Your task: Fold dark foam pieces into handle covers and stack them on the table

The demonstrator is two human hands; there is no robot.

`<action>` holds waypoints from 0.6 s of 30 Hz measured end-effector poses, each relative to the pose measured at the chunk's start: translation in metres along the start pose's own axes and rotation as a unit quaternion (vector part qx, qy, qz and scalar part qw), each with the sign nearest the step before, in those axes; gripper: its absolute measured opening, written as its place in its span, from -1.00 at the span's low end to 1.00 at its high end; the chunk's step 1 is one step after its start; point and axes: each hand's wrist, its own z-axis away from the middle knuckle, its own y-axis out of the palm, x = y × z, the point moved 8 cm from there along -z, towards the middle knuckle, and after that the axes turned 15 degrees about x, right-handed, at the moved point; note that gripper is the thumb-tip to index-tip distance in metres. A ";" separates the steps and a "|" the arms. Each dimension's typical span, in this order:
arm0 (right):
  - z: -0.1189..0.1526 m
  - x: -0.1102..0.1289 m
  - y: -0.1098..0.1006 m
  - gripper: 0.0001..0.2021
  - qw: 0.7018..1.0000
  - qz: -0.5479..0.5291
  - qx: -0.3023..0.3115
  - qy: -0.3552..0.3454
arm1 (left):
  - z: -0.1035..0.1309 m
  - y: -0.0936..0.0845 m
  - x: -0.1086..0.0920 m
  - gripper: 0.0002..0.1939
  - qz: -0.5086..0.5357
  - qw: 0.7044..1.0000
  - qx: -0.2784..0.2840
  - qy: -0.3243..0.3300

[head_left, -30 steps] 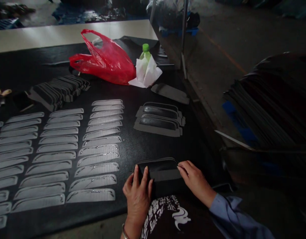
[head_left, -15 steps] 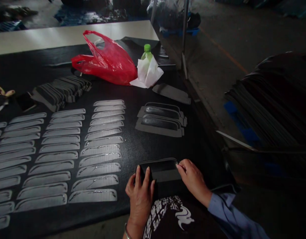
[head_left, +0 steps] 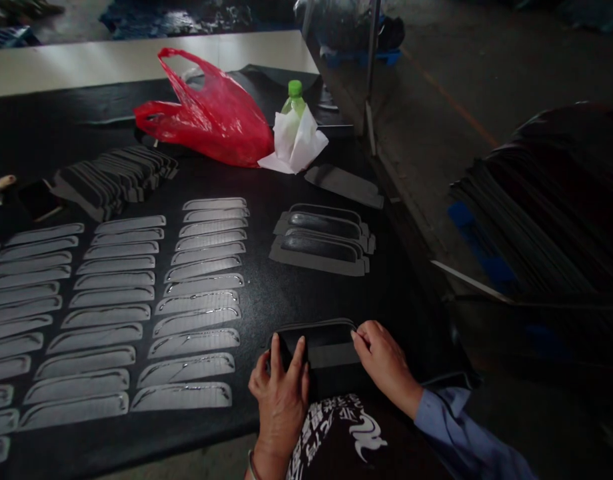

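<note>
A flat black-and-grey piece [head_left: 334, 355] with a raised curved rim lies on the dark table sheet in front of my body. My left hand [head_left: 281, 380] rests on its left end, fingers spread and the index and middle fingertips pressing down. At the piece's right corner, my right hand [head_left: 386, 360] has thumb and forefinger pinched on the rim. Just beyond them lie overlapping pieces [head_left: 319, 243] of the same shape. Rows of grey curved strips [head_left: 189, 342] with shiny lines along their top edges are laid out to the left.
A red plastic bag [head_left: 221, 123] stands at the back beside a green-capped bottle [head_left: 295, 97] and white paper [head_left: 294, 143]. A fanned pile of grey pieces [head_left: 111, 177] lies back left. Stacked dark sheets [head_left: 541, 200] stand right of the table, past its edge.
My right fingertips have shifted slightly left along the rim at the corner. The left hand stays pressed on the piece; the view has turned a little.
</note>
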 end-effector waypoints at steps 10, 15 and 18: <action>-0.002 -0.004 0.004 -0.76 1.000 -0.006 0.010 -0.022 | 0.000 -0.002 -0.003 -0.51 0.007 1.000 0.018 -0.013; -0.005 -0.008 0.008 -0.73 0.999 -0.012 0.012 -0.029 | 0.001 0.001 -0.002 -0.44 -0.001 1.000 0.026 -0.012; -0.005 -0.008 0.007 -0.72 1.000 -0.005 0.010 -0.025 | 0.000 0.001 -0.003 -0.43 0.000 0.999 0.035 -0.010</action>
